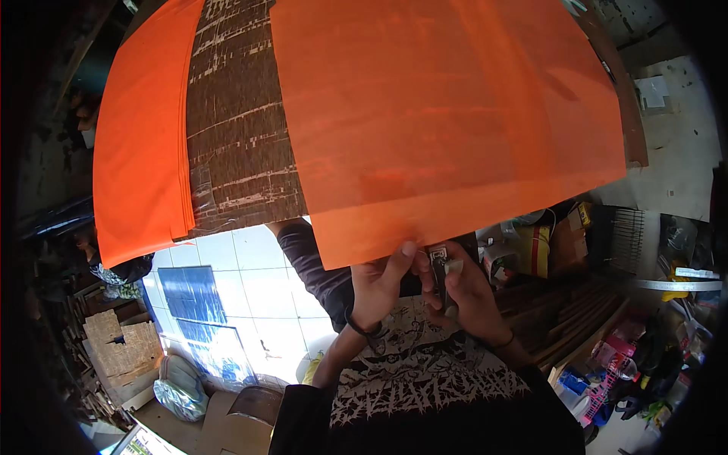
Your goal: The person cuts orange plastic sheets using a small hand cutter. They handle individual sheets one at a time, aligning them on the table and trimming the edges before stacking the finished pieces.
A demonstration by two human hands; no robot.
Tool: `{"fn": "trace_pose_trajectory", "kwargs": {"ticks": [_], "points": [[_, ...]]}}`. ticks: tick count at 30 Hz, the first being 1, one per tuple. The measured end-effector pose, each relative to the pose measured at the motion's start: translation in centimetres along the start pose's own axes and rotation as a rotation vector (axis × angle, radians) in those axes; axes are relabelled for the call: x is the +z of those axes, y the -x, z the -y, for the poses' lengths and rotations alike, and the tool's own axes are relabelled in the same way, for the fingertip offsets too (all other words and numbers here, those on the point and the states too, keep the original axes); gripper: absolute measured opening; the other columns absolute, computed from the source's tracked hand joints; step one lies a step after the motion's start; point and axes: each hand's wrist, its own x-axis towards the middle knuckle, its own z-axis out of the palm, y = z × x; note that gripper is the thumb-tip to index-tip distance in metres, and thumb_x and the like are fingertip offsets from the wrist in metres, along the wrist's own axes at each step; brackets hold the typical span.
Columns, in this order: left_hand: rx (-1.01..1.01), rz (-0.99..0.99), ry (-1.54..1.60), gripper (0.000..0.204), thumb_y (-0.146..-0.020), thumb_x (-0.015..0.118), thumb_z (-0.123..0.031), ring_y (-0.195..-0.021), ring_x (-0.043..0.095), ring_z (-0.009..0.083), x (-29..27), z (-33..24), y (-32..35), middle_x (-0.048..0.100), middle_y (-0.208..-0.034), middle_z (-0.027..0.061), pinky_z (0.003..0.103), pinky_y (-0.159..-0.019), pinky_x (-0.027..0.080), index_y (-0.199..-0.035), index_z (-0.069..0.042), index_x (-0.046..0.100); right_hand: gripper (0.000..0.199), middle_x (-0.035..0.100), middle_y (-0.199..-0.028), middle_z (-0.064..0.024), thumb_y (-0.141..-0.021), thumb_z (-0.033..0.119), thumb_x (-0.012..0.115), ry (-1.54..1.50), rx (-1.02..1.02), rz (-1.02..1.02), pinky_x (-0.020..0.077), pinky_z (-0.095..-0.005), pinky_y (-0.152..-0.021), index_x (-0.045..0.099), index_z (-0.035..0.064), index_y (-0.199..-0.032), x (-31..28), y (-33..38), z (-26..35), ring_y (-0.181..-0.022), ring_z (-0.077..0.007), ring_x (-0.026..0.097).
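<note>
A large translucent orange sheet lies over the table, its near edge hanging past the board. My left hand pinches that near edge between thumb and fingers. Just to the right, my right hand is closed around a small dark tool with a metal top end, held upright close under the sheet's edge. Its exact kind is not clear. Both hands nearly touch. A folded stack of orange sheets rests at the left of the worn brown tabletop.
White floor tiles show below left, with blue panels on them. Wood pieces and a stuffed bag stand farther left. At right are wooden strips and a cluttered pile with a pink basket.
</note>
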Motion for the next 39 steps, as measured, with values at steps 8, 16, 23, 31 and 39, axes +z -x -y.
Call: {"fn": "trace_pose_trajectory", "kwargs": {"ticks": [8, 16, 23, 31, 39], "points": [[-0.105, -0.001, -0.278, 0.016, -0.092, 0.048, -0.014, -0.048, 0.054, 0.0083, 1.2, -1.3, -0.8, 0.052, -0.061, 0.0017, 0.020, -0.041, 0.041, -0.091, 0.000, 0.055, 0.032, 0.051, -0.093, -0.0073, -0.091, 0.026, 0.050, -0.172, -0.189, -0.151, 0.0477, -0.0247, -0.044, 0.042, 0.0015, -0.110, 1.2, -1.2, -0.3, -0.074, -0.0119, 0.052], [-0.159, 0.047, -0.088, 0.015, -0.091, 0.048, -0.012, -0.045, 0.054, 0.0102, 0.9, -0.9, -0.6, 0.050, -0.063, 0.0030, 0.022, -0.033, 0.044, -0.097, 0.001, 0.053, 0.040, 0.054, -0.090, -0.0097, -0.088, 0.029, 0.054, -0.141, -0.205, -0.220, 0.0496, -0.0257, -0.038, 0.043, -0.0017, -0.113, 1.3, -2.0, -0.1, -0.072, -0.0139, 0.057], [-0.160, 0.076, -0.038, 0.017, -0.092, 0.047, -0.013, -0.045, 0.054, 0.0130, 0.8, -0.5, -0.5, 0.050, -0.065, 0.0041, 0.024, -0.034, 0.045, -0.102, 0.001, 0.052, 0.041, 0.050, -0.076, -0.0075, -0.089, 0.037, 0.040, 0.107, -0.177, -0.343, 0.0394, -0.0205, -0.035, 0.043, 0.0005, -0.106, 2.0, -2.5, 0.2, -0.052, -0.0118, 0.052], [-0.179, 0.089, -0.001, 0.016, -0.092, 0.047, -0.011, -0.049, 0.054, 0.0102, 0.7, -0.8, -0.6, 0.051, -0.067, 0.0039, 0.022, -0.036, 0.046, -0.099, 0.002, 0.052, 0.031, 0.054, -0.079, -0.0086, -0.087, 0.018, 0.053, -0.115, -0.257, -0.283, 0.0478, -0.0231, -0.037, 0.047, -0.0031, -0.109, 1.8, -2.6, 0.2, -0.063, -0.0120, 0.055], [-0.170, 0.082, 0.011, 0.014, -0.091, 0.046, -0.007, -0.049, 0.054, 0.0091, 0.8, -0.7, -0.5, 0.051, -0.065, 0.0039, 0.022, -0.038, 0.046, -0.097, 0.003, 0.053, 0.029, 0.054, -0.079, -0.0079, -0.086, 0.019, 0.054, -0.068, -0.259, -0.335, 0.0466, -0.0224, -0.036, 0.049, -0.0028, -0.105, 2.2, -2.8, 0.3, -0.064, -0.0111, 0.054]]}}
